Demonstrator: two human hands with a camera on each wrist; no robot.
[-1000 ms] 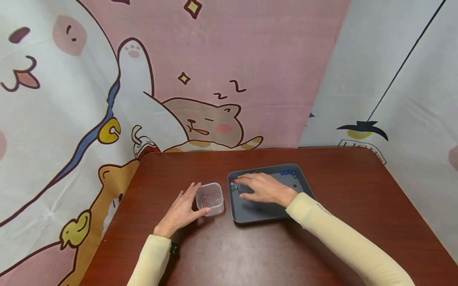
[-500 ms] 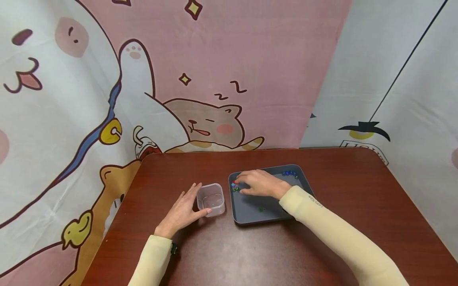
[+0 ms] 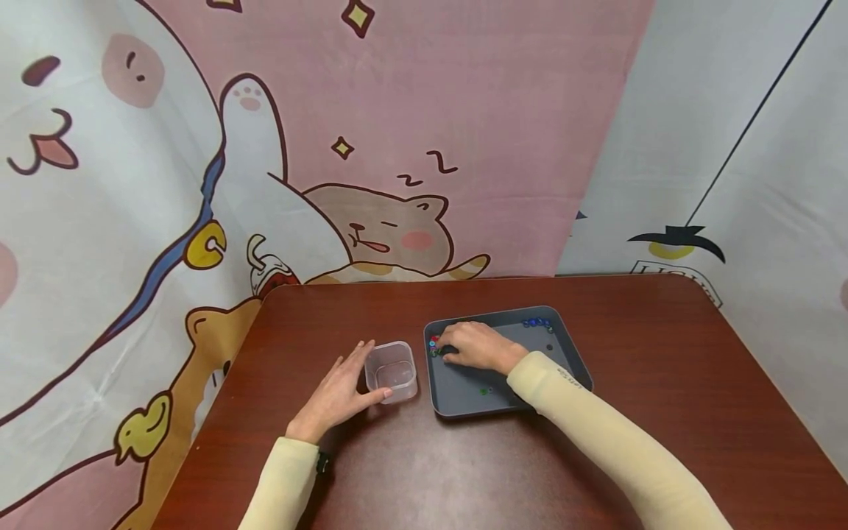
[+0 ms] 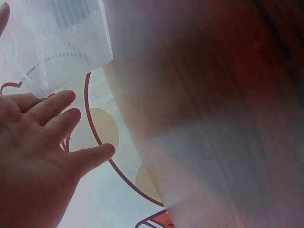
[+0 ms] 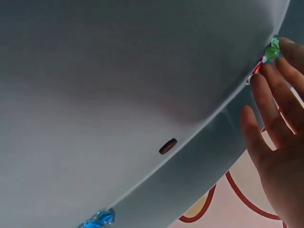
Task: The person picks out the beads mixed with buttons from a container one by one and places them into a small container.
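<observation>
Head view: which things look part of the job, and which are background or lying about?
Apparently in the job: right hand, left hand, tray, marbles, clear tub.
Apparently not: table, printed cloth; possibly the dark disc lying in the tray.

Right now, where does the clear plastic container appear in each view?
Head: clear plastic container, lower middle, just left of the grey tray.
Left wrist: top left corner, cut off by the top edge.
Right wrist: not in view.
Shared landmark: cartoon cloth, in all three.
</observation>
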